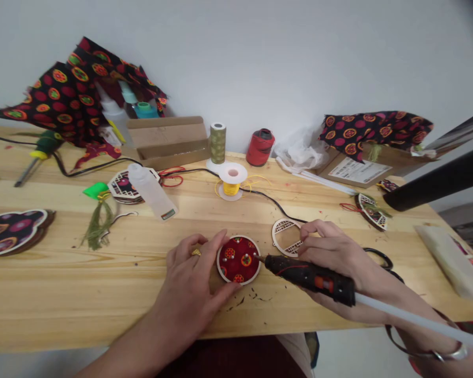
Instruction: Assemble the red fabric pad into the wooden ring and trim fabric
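A round wooden frame (219,269) surrounds dark red patterned fabric (236,266) and lies flat on the table. Several small whitish dots sit on the fabric. My left hand (193,283) grips the frame from its left side, forefinger at the upper edge and thumb at the lower. In my right hand (335,249) is a black hot glue gun (311,275), with a white glue stick (413,318) coming out of its back end. The gun's nozzle is at the fabric's right side, close to a dot. Beyond it lies a round lattice cutout (286,251), partly hidden by my right fingers.
A clear plastic bottle (153,193) leans on lattice pieces (120,189). A yellow thread spool (232,181), a green thread cone (217,144), a red thread cone (260,147) and a cardboard box (173,139) stand behind. A black cord (274,199) crosses the table; scissors (378,257) lie right.
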A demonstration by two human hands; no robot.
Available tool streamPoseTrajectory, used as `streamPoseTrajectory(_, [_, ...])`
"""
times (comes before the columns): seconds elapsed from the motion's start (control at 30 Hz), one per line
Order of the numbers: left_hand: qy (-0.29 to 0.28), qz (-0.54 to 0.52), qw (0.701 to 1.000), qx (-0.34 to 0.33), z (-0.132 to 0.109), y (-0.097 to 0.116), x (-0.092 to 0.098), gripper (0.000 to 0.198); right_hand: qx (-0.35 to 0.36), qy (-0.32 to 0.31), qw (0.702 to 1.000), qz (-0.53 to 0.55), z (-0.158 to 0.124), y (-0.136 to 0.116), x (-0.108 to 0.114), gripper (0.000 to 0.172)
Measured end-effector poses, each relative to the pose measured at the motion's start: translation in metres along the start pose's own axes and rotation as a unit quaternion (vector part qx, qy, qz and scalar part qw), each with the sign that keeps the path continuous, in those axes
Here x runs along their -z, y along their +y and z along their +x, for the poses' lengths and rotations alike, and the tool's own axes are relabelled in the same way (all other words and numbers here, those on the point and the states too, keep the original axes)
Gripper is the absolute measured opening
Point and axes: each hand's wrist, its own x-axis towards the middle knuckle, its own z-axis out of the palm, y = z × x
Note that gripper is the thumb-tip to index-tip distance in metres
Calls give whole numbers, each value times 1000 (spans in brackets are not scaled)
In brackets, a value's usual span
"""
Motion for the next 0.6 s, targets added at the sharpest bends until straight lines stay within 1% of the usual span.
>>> streamPoseTrajectory(0.13, [1, 5, 1000, -3, 0, -1, 0, 75, -10, -10, 1000, -26, 1, -1, 1, 4])
streamPoseTrajectory(0.3, [5, 6, 1000, -4, 0, 0, 0, 78, -30, -35, 998, -40, 2, 1, -1, 5])
streamPoseTrajectory(0.47, [7, 0, 1000, 1, 0, 1, 0, 76, -34, -41, 997, -50, 3, -1, -1, 3])
streamPoseTrajectory(0.6, [4, -4, 1000, 6, 0, 1, -1, 77, -30, -43, 998, -46, 4, -5, 1, 8])
